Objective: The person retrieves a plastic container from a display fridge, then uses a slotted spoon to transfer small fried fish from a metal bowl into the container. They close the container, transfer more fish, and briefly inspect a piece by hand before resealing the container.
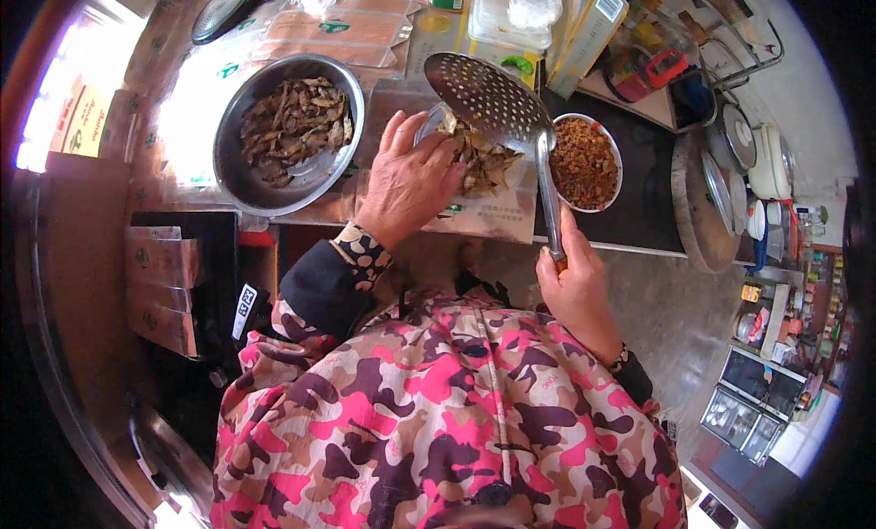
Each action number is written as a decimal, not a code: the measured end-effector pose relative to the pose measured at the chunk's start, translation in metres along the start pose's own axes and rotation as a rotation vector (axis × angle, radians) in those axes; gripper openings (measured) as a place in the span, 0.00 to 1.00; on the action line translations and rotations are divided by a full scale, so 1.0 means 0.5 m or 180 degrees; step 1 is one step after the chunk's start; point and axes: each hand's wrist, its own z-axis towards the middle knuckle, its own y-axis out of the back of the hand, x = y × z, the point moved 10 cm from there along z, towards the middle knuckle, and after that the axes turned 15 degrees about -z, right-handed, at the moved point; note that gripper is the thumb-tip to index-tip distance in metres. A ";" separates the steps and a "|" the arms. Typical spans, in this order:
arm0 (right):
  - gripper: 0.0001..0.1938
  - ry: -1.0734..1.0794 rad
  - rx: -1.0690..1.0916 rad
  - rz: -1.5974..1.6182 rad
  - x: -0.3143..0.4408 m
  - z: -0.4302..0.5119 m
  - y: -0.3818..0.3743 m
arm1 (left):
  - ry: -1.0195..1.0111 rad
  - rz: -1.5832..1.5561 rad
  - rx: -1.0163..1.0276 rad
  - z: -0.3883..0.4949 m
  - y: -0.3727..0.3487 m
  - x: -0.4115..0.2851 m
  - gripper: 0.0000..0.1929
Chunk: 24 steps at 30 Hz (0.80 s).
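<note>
My right hand (575,289) is closed around the handle of a metal skimmer (486,98). The skimmer's perforated head is tilted over a bowl (426,124) of small dried or fried fish (482,166), hiding part of it. Over the left side of that bowl is my left hand (410,173), its fingertips at the fish; whether they grip any is hidden. To the left stands a steel basin (226,142) with more brown fish (294,125) in it. A white bowl (620,163) of reddish-brown crumbly food (583,163) sits right of the skimmer's handle.
A green pepper (517,65) lies behind the skimmer. Beyond are a clear plastic container (506,36) and an upright yellow carton (585,32). A round wooden chopping board (688,200) stands at the right, near several pot lids. A black round pan or lid (222,12) is back left.
</note>
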 end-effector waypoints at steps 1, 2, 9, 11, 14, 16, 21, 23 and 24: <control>0.31 0.0004 -0.0120 -0.0010 -0.004 0.004 0.005 | 0.0018 0.0024 -0.0022 0.000 0.007 0.001 0.13; 0.31 0.0005 -0.0230 0.0001 -0.008 0.004 0.010 | -0.0028 -0.0006 -0.0117 -0.002 0.019 -0.002 0.12; 0.30 -0.0356 0.0011 -0.0002 -0.052 -0.024 0.031 | -0.0140 -0.0339 -0.0084 0.025 -0.012 -0.029 0.14; 0.31 -0.0661 0.0312 0.0157 -0.063 -0.042 0.018 | -0.0023 -0.0453 0.0161 0.027 -0.038 -0.023 0.15; 0.31 -0.0668 0.0209 0.0247 -0.058 -0.053 0.022 | -0.0154 -0.0507 0.0067 0.014 -0.026 -0.027 0.12; 0.31 -0.0710 0.0088 0.0332 -0.061 -0.059 0.023 | -0.0179 -0.0564 0.0062 0.001 -0.011 -0.027 0.12; 0.31 -0.0767 -0.0179 0.0261 -0.079 -0.075 0.042 | -0.0185 -0.0554 0.0026 0.007 -0.010 -0.047 0.15; 0.31 -0.0771 -0.0180 0.0226 -0.085 -0.081 0.044 | -0.0212 -0.0522 0.0155 0.019 -0.040 -0.062 0.16; 0.30 -0.0758 -0.0103 0.0202 -0.085 -0.083 0.040 | -0.0229 -0.0474 0.0253 0.025 -0.058 -0.066 0.17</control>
